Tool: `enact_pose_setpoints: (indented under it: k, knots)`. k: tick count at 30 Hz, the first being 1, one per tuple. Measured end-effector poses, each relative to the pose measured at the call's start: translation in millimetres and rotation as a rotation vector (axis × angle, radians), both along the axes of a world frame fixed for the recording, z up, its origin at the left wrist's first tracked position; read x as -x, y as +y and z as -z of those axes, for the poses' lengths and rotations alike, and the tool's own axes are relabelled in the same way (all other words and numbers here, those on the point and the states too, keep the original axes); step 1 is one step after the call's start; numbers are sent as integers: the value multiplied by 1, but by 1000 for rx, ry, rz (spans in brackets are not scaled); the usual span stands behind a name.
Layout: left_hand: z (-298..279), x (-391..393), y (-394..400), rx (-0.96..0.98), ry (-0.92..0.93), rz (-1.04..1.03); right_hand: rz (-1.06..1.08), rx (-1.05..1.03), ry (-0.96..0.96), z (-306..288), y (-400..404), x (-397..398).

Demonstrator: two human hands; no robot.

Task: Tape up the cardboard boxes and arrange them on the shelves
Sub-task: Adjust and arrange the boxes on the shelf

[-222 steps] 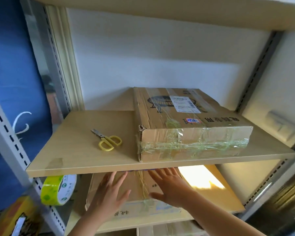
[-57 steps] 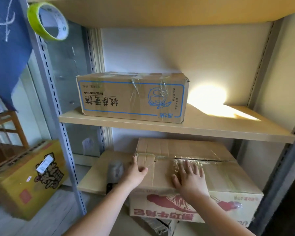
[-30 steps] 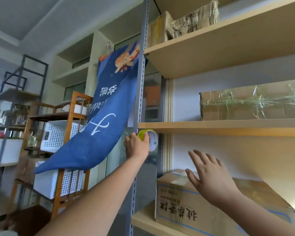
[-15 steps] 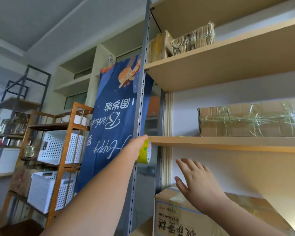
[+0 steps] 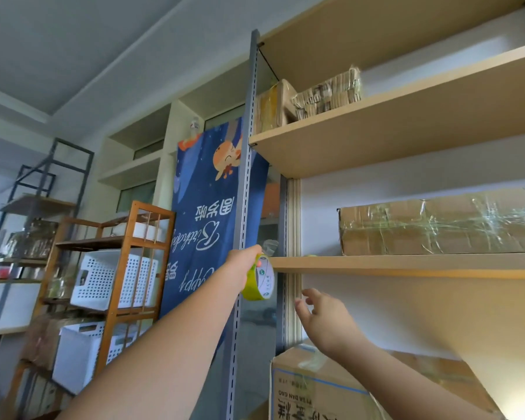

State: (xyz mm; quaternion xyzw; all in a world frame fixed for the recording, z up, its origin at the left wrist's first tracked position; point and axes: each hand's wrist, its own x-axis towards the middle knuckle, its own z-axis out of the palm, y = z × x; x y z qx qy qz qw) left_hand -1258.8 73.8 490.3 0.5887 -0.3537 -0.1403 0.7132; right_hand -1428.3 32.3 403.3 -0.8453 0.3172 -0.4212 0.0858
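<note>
At far left, well away from both hands, stand a wooden rack [image 5: 112, 268] with white baskets [image 5: 103, 280] and a blue banner [image 5: 206, 213] hung behind a grey upright [image 5: 243, 207]. Next, the left hand [image 5: 244, 263] is raised beside that upright, its grip clamped on a roll of yellow-green tape [image 5: 259, 278], which sits just at the end of the middle shelf [image 5: 406, 263]. A second ago this hand was only reaching the roll where it hung; now the tape looks lifted free, so taping can likely begin. Right of it and lower, the right hand [image 5: 326, 321] hovers with fingers apart, holding nothing, just above a box [image 5: 346, 392] with blue print. Above right, a taped box [image 5: 437, 225] already rests on the middle shelf. Further wrapped bundles [image 5: 325, 97] sit on the shelf above.
</note>
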Motion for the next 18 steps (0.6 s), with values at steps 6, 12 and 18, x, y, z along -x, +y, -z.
enact_pose_setpoints:
  k: [6, 12, 18]
  knots:
    - [6, 54, 28, 70, -90, 96, -287, -426, -414, -19, 18, 5]
    - [76, 117, 52, 30, -167, 230, -351, -489, -614, -11, 25, 32]
    - [167, 176, 44, -40, -73, 336, -54, -611, -539, 64, 2, 97]
